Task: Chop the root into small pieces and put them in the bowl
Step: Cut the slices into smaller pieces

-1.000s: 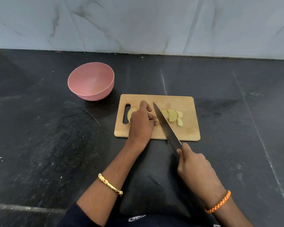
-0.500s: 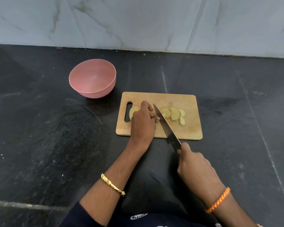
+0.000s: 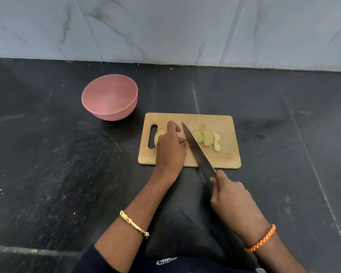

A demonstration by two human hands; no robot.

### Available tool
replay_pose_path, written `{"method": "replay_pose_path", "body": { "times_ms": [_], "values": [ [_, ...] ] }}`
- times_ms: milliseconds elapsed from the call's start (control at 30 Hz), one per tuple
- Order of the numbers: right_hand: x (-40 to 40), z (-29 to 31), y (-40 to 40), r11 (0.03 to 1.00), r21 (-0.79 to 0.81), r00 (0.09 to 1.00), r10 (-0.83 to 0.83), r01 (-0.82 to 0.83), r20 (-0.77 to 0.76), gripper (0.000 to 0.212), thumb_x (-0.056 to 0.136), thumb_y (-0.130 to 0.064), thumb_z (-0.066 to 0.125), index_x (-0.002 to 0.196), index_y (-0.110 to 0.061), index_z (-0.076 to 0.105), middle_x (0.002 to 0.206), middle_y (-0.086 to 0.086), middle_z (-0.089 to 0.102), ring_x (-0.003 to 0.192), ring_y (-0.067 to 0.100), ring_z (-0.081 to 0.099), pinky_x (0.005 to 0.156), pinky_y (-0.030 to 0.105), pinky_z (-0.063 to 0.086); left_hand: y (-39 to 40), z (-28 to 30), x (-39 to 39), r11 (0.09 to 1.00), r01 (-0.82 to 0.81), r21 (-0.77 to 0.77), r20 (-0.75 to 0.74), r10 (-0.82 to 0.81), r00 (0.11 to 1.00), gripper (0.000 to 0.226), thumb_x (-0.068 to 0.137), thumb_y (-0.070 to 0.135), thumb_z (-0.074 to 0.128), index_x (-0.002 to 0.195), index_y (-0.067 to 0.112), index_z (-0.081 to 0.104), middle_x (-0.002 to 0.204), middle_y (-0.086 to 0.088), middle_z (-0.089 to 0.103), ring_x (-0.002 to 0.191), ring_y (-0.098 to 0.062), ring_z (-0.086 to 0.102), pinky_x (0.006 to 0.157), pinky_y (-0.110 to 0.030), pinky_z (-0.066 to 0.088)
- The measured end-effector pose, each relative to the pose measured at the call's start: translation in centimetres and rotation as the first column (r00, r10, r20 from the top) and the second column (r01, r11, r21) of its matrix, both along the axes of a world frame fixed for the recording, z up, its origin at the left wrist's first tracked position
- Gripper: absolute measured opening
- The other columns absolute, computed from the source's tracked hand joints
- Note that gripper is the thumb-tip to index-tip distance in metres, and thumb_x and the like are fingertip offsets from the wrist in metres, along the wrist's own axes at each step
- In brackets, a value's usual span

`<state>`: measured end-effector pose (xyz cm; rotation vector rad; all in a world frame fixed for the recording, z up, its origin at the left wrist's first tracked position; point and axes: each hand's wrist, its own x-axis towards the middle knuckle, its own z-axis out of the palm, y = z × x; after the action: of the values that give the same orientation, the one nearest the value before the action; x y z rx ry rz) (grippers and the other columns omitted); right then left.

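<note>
A pale yellow root (image 3: 159, 135) lies on the wooden cutting board (image 3: 224, 156), mostly hidden under my left hand (image 3: 170, 148), whose fingers curl over it and hold it down. Several cut slices (image 3: 207, 138) lie to the right of the blade. My right hand (image 3: 229, 196) grips the handle of a large knife (image 3: 198, 149), whose blade slants across the board right beside my left fingertips. The pink bowl (image 3: 109, 97) stands to the board's upper left and has nothing in it.
The black stone counter (image 3: 47, 164) runs all round the board. A grey marble-tiled wall (image 3: 165, 26) closes off the back. I wear a gold bangle on the left wrist and an orange braided band on the right.
The knife blade has stayed close to my left fingertips with only slight shifts. The view has tilted a little, so the board and bowl sit slightly differently in frame.
</note>
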<state>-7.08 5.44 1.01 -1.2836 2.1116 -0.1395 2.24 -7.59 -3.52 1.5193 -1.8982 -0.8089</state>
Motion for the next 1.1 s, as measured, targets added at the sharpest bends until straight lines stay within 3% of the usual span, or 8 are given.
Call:
{"method": "replay_pose_path", "body": {
  "times_ms": [200,467,567,667,733,800,933,1100],
  "values": [
    [0.1,-0.1,-0.2,1.000,0.018,1.000,0.002,-0.003,0.018,0.022,0.101,-0.036,0.027,0.101,-0.019,0.041,0.081,0.006,0.060,0.075,0.024,0.061,0.071,0.042,0.054,0.0,0.3,0.1,0.999,-0.046,0.027,-0.051,0.047,0.998,0.041,0.079,0.002,0.070,0.099,0.018,0.038,0.079,0.000,0.069,0.074,-0.005,0.066,0.071,-0.012,0.048],
    [0.7,-0.1,-1.2,0.999,0.042,0.999,0.028,-0.028,-0.015,0.017,0.102,-0.030,0.025,0.106,-0.019,0.038,0.082,0.003,0.055,0.081,0.025,0.061,0.071,0.039,0.052,0.0,0.6,0.3,0.995,-0.040,0.092,-0.063,0.046,0.997,0.044,0.076,0.004,0.073,0.096,0.020,0.037,0.077,0.005,0.067,0.077,-0.007,0.066,0.085,-0.031,0.054],
    [0.6,0.2,-1.0,0.998,0.062,1.000,0.031,-0.030,-0.006,0.015,0.102,-0.029,0.028,0.108,-0.020,0.038,0.088,0.005,0.058,0.083,0.024,0.062,0.076,0.041,0.054,0.1,0.6,0.3,0.997,-0.037,0.065,-0.052,0.041,0.998,0.043,0.075,0.004,0.075,0.096,0.019,0.040,0.078,0.009,0.061,0.078,-0.006,0.065,0.081,-0.029,0.055],
    [-0.1,1.0,0.9,0.993,0.110,0.999,0.040,-0.043,0.030,0.016,0.102,-0.032,0.026,0.102,-0.021,0.038,0.084,0.003,0.057,0.082,0.024,0.061,0.076,0.041,0.052,0.2,0.9,0.3,1.000,-0.026,-0.012,0.041,0.027,0.999,0.035,0.075,0.008,0.075,0.094,0.018,0.047,0.085,0.011,0.054,0.081,-0.004,0.056,0.072,-0.011,0.047],
    [-0.7,1.6,2.3,0.997,0.081,0.999,0.010,-0.013,0.036,0.019,0.101,-0.036,0.026,0.095,-0.022,0.038,0.077,0.004,0.056,0.076,0.028,0.060,0.071,0.040,0.050,0.0,1.2,0.4,1.000,0.018,-0.003,0.078,-0.017,0.997,0.029,0.078,0.006,0.071,0.099,0.015,0.053,0.093,0.008,0.057,0.086,-0.006,0.056,0.076,-0.013,0.047],
    [-1.4,1.9,2.9,0.998,-0.038,0.999,-0.042,0.043,0.021,0.021,0.099,-0.037,0.029,0.087,-0.022,0.037,0.068,0.006,0.055,0.067,0.032,0.056,0.064,0.039,0.047,-0.5,1.6,0.2,0.996,0.079,0.045,0.105,-0.084,0.991,0.036,0.080,0.004,0.066,0.113,0.015,0.056,0.110,0.001,0.061,0.097,-0.013,0.059,0.087,-0.026,0.050],
    [-2.6,1.5,1.7,0.967,-0.206,0.988,-0.145,0.151,0.046,0.024,0.099,-0.036,0.033,0.083,-0.020,0.040,0.067,0.009,0.056,0.058,0.026,0.055,0.055,0.041,0.047,-2.7,2.1,-1.5,0.964,0.264,0.030,0.241,-0.263,0.934,0.039,0.090,0.013,0.053,0.129,0.017,0.052,0.126,-0.003,0.058,0.117,-0.021,0.048,0.100,-0.038,0.042],
    [-3.5,0.1,0.6,0.961,-0.208,0.982,-0.170,0.183,0.076,0.024,0.100,-0.034,0.033,0.083,-0.020,0.043,0.068,0.006,0.057,0.054,0.018,0.052,0.050,0.032,0.043,-5.2,2.2,-2.5,0.893,0.426,0.144,0.423,-0.445,0.789,0.024,0.095,0.019,0.049,0.114,0.026,0.062,0.125,0.004,0.055,0.122,-0.022,0.038,0.093,-0.039,0.031]
  ]
}}
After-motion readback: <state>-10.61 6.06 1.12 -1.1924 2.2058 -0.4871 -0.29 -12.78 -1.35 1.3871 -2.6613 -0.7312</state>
